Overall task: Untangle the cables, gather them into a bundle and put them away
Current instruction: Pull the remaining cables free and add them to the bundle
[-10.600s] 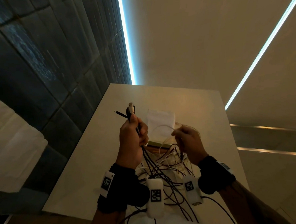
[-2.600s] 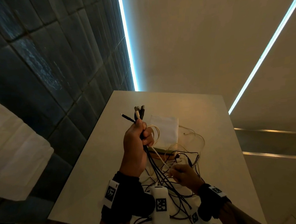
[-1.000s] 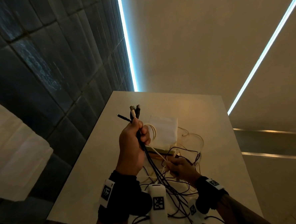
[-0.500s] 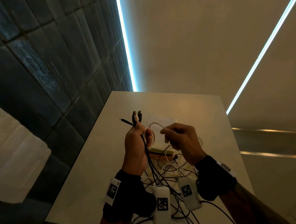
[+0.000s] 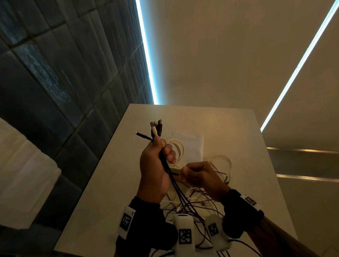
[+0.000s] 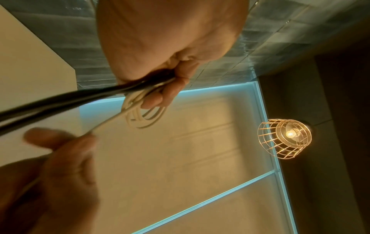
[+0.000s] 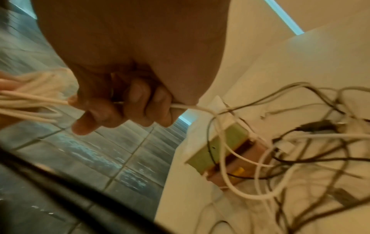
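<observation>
My left hand [image 5: 157, 165] is raised over the table and grips a bundle of black cables [image 5: 172, 179], whose plug ends [image 5: 156, 128] stick up above the fist. White cable loops [image 5: 178, 149] hang round its fingers [image 6: 160, 98]. My right hand [image 5: 199, 176] is lower and to the right, curled round a white cable [image 7: 192, 107] that runs taut toward the left hand. A tangle of black and white cables [image 5: 195, 204] lies on the table [image 5: 113, 191] beneath both hands.
A green and brown box [image 7: 222, 147] sits under the tangle, with a white sheet [image 5: 193, 144] behind it. A dark tiled wall [image 5: 52, 76] borders the table on the left. A caged lamp [image 6: 284, 139] glows overhead.
My right hand dropped from level with the left hand's fingers to a lower spot, drawing the white cable with it. The left hand kept its grip and barely moved.
</observation>
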The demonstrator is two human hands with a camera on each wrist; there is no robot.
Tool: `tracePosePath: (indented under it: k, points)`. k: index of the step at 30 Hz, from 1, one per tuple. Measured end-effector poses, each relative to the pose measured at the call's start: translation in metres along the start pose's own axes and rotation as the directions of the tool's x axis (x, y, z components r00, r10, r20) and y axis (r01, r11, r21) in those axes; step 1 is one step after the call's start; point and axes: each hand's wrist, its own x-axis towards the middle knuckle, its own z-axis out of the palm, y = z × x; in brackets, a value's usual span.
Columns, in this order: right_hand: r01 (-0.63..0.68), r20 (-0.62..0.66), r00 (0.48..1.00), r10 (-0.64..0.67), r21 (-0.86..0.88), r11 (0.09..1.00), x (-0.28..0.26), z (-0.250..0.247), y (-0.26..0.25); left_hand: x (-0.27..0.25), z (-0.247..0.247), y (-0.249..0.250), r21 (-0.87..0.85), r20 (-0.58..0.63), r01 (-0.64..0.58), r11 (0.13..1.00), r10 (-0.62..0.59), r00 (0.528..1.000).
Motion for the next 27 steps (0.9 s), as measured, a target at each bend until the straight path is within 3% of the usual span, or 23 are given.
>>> tracePosePath:
  k: [9,16,20,24,27]
  points:
    - [-0.05,-0.142,0.99,0.016,-0.237,0.97,0.008,-0.017,0.069,-0.001,-0.009,0.0,0.034,-0.007,-0.011,0.999,0.011,1.0]
    - [-0.12,-0.116,0.988,0.097,-0.207,0.971,0.003,-0.013,0.083,-0.001,-0.01,0.003,0.045,-0.007,-0.017,0.999,0.017,1.0]
    - [-0.227,-0.147,0.969,0.198,-0.215,0.95,-0.002,-0.018,0.096,0.0,-0.013,0.005,0.035,-0.021,-0.017,0.999,0.018,1.0]
    - [-0.274,-0.236,0.948,0.213,-0.271,0.923,-0.002,-0.022,0.108,0.002,-0.015,0.0,0.049,-0.056,-0.004,0.999,0.007,0.998]
    - [-0.26,-0.359,0.921,0.153,-0.271,0.927,0.004,-0.024,0.093,0.005,-0.016,-0.005,0.095,-0.078,-0.005,0.995,0.012,0.997]
